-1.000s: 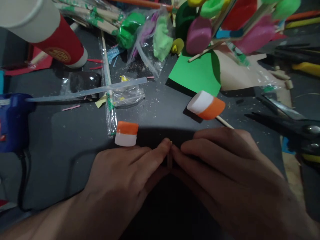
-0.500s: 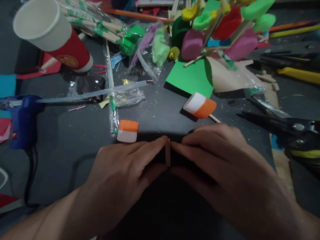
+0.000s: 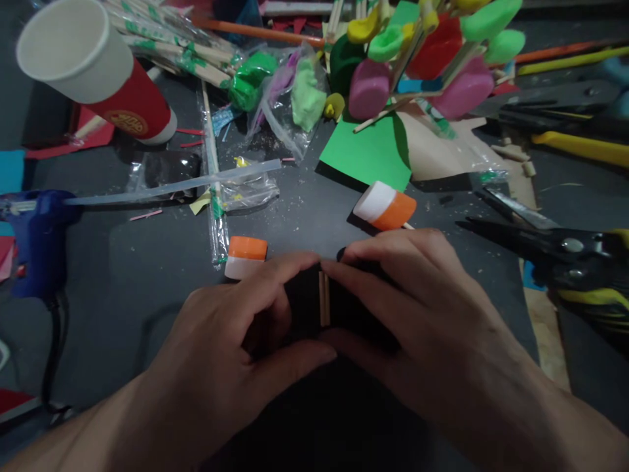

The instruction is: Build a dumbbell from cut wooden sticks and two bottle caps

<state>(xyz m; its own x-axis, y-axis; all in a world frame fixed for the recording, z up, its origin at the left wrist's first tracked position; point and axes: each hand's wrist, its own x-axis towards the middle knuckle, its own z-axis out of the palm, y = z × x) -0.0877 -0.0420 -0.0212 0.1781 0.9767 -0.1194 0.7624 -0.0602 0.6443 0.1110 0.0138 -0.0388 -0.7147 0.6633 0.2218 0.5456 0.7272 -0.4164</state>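
Low centre of frame: left hand [image 3: 236, 341] and right hand [image 3: 417, 321] meeting, fingertips together over a small black piece [image 3: 307, 305] with a short wooden stick [image 3: 324, 299] standing upright against it. Left hand pinching the black piece, thumb below and forefinger above; right hand's fingers curled, tips pressed on the stick and the piece from the other side. Both just above the dark table [image 3: 147, 275]. Just beyond the left fingers, an orange-and-white cap [image 3: 246, 257] flat on the table; just beyond the right knuckles, a second orange-and-white piece on a stick [image 3: 384, 206], tilted. Left edge: blue glue gun [image 3: 34, 239] with a clear glue rod [image 3: 171, 185] reaching toward centre. Upper left: red paper cup [image 3: 93, 72], tipped over, white inside showing. Top centre: wrapped chopsticks [image 3: 171, 39], bags of green clay [image 3: 275, 82], a green paper sheet [image 3: 366, 154]. Upper right: a cluster of pink, green, red and yellow clay lumps on sticks [image 3: 417, 59]. Right edge: black pliers with yellow grips [image 3: 565, 252], jaws pointing toward the hands, well apart from them.
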